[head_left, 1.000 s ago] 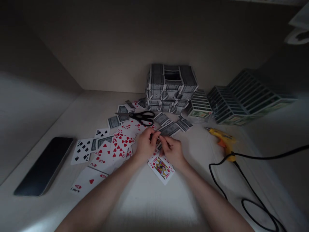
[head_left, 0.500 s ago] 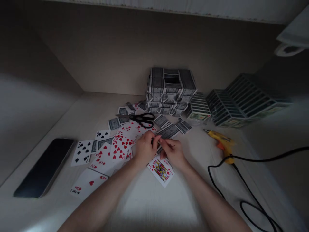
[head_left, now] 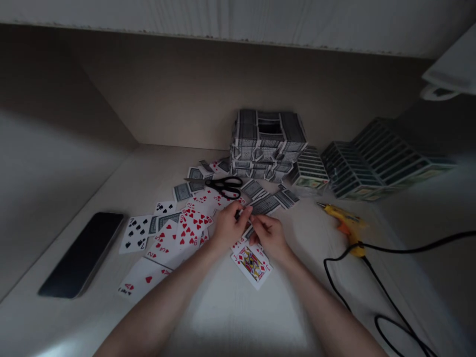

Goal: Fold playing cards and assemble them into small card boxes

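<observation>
Above the near edge of the pile, my left hand and my right hand meet, both with fingers pinched. Between their fingertips is a small playing card, mostly hidden by the fingers, so its shape cannot be made out. Just below them lies a jack of diamonds, face up, partly over another red card. To the left spreads a pile of playing cards, some face up, some showing patterned backs. Black-handled scissors rest on the cards beyond my left hand.
A box-like structure built of cards stands against the back wall. Right of it are striped card stacks. A yellow glue gun with a black cable lies at right, a phone at left. A shelf edge overhangs.
The view has shifted slightly, so everything sits a little further right. My fingertips have parted a little, and more of the cards beneath my right hand shows.
</observation>
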{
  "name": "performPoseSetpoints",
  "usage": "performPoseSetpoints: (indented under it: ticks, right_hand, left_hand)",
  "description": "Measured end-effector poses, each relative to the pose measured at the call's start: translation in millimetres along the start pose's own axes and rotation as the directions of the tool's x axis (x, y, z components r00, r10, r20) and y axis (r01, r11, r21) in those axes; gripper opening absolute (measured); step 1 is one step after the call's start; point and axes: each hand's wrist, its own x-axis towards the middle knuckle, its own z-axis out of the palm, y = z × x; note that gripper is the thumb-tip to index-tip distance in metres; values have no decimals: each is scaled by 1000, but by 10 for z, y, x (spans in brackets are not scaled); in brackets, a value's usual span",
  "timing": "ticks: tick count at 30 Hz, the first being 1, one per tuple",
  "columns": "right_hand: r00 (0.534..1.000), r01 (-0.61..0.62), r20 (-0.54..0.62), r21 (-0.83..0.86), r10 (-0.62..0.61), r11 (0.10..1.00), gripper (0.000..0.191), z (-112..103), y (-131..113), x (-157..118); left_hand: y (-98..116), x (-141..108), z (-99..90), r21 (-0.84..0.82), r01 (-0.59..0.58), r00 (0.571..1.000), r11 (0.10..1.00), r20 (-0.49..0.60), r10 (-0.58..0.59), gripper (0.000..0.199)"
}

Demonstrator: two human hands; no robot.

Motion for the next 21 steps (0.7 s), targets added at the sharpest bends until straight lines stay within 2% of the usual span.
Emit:
performPoseSetpoints:
  ticks: [3,8,12,17,21]
  right_hand:
    - [1000,15,19,0,-15,1000,35,-7,-5,-12]
    - [998,10,59,20,-11,1000,38,-23,-32,-22]
    - [996,-29,85,43,25,999,39,-23,-46,-3]
    - [1000,-11,15,12,11,1000,37,-1,-21,13]
    - [1000,12,8,0,-12,1000,36,6,5,14]
  left_hand:
    - [13,11,-31,-46,18,999,999,41,-16,30]
    - [4,13,-56,-73,-18,986,997,164,30,41]
    - [-17,4,-34,-9,-42,988,999,148,43,43]
    - [-38,-8,-21,39,-98,988,994,124,92,39]
    - [-48,-29,-11,110,-155,983,982,113,142,37]
